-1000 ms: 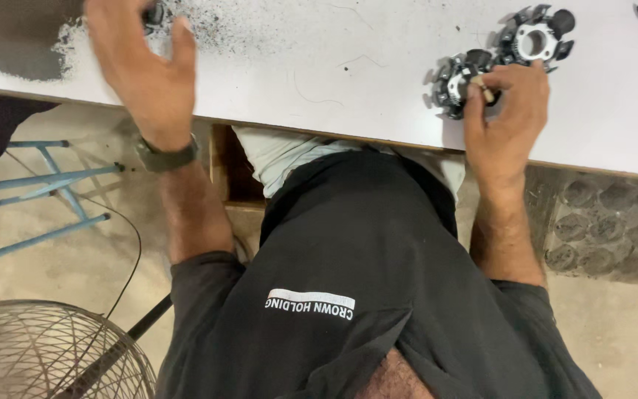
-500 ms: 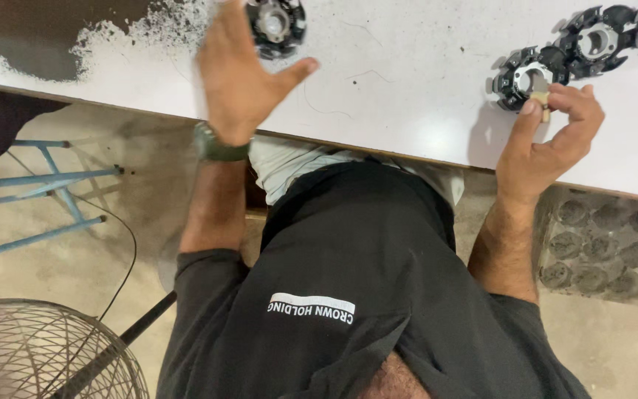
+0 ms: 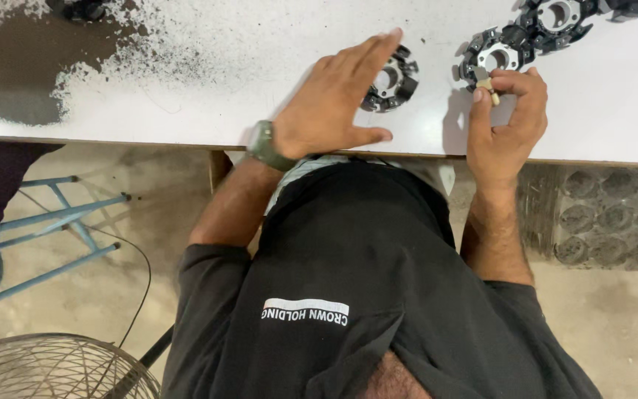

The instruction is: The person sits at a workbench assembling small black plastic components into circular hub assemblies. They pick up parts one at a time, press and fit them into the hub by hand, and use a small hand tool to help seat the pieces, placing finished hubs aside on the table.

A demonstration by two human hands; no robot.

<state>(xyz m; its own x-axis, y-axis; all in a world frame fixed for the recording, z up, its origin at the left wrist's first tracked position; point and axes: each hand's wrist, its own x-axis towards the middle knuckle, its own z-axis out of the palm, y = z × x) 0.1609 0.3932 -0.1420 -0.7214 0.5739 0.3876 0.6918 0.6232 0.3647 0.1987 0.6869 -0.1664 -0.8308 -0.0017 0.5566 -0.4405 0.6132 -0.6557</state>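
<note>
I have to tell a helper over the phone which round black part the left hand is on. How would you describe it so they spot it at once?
Start at the white table and follow its near edge to the left hand, which wears a wristwatch. The black ring-shaped part sits half hidden under its fingers. Unlike the similar parts farther right, by the right hand, it lies alone.

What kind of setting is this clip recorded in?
Probably a small workshop or assembly bench. Several round black toothed parts lie on a worn white table with chipped paint, the right hand holds a small piece at one part, and a wire-guard fan stands on a bare concrete floor.
</note>
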